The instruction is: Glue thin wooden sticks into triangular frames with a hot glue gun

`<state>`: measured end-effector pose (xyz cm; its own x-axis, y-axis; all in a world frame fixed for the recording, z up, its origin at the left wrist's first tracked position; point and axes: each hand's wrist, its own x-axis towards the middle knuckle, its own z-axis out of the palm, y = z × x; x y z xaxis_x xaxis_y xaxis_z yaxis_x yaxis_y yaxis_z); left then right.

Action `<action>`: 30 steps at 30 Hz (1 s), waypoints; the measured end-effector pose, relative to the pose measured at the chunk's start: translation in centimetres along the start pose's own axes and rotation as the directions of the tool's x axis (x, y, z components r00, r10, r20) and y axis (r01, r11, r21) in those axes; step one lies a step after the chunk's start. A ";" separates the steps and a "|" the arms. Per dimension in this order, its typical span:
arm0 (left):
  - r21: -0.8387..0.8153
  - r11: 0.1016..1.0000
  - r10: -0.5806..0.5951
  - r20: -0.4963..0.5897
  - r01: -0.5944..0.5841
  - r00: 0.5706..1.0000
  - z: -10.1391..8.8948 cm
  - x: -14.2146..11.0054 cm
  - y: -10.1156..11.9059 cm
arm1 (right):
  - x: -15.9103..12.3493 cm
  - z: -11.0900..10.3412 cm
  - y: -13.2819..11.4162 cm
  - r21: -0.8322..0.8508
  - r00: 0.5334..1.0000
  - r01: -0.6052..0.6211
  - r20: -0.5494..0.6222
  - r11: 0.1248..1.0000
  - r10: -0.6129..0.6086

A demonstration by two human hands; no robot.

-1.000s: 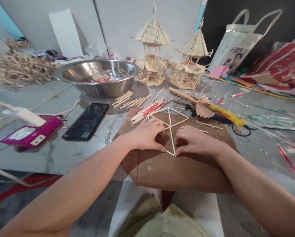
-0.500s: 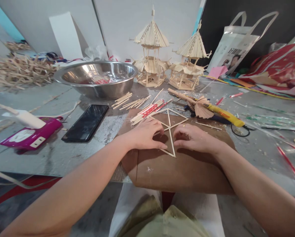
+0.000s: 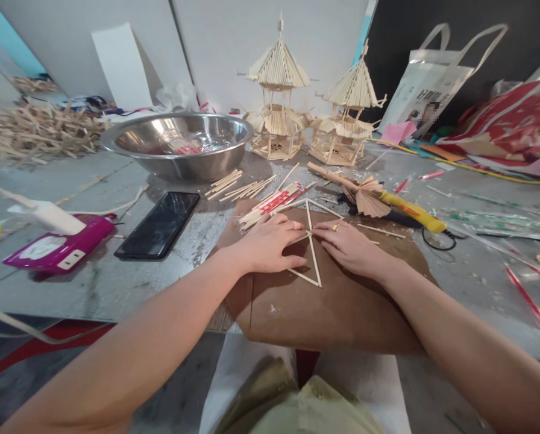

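Observation:
A flat frame of thin wooden sticks (image 3: 314,259), with spokes meeting at a hub, lies on a brown board (image 3: 297,319). Over its left side rests my left hand (image 3: 274,241), fingers stretched out, the thumb apart and pointing at the near spoke. My right hand (image 3: 354,247), with a ring on one finger, lies flattish on the right side, its fingertips touching the hub. The hands cover parts of the frame's left and right spokes. Just beyond my left hand are loose sticks and red-printed wrappers (image 3: 274,202).
Two stick-built pagodas (image 3: 279,114) stand at the back beside a steel basin (image 3: 175,144). A black phone (image 3: 159,224) and a purple power strip (image 3: 62,241) lie left. On the right are a yellow-handled tool (image 3: 412,211) and plastic wrappers (image 3: 500,217).
My right hand has moved from the near corner of the stick frame up to its hub, its fingers straightening. My left hand has shifted slightly, uncovering more of the near left edge stick.

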<state>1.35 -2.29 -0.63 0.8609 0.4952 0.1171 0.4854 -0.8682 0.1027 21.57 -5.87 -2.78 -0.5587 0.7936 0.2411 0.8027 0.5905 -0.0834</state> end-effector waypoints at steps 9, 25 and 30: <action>-0.008 1.000 0.005 -0.002 -0.005 1.000 -0.2 0.0 -0.1 | 0.0 0.0 -0.2 -0.004 1.000 0.011 -0.001 1.000 -0.011; -0.026 0.999 0.017 -0.052 -0.018 0.999 -0.5 0.0 0.0 | -0.1 -0.2 -0.4 0.055 0.998 -0.058 -0.025 0.997 0.059; -0.068 0.996 -0.061 -0.157 0.051 0.986 -1.0 0.0 -1.2 | -0.3 -0.3 -0.2 0.098 0.992 -0.101 -0.071 0.990 0.108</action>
<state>0.61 -1.28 0.22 0.7951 0.5459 0.2643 0.5170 -0.8379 0.1752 21.64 -6.24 -2.52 -0.4523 0.8402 0.2992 0.8305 0.5191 -0.2020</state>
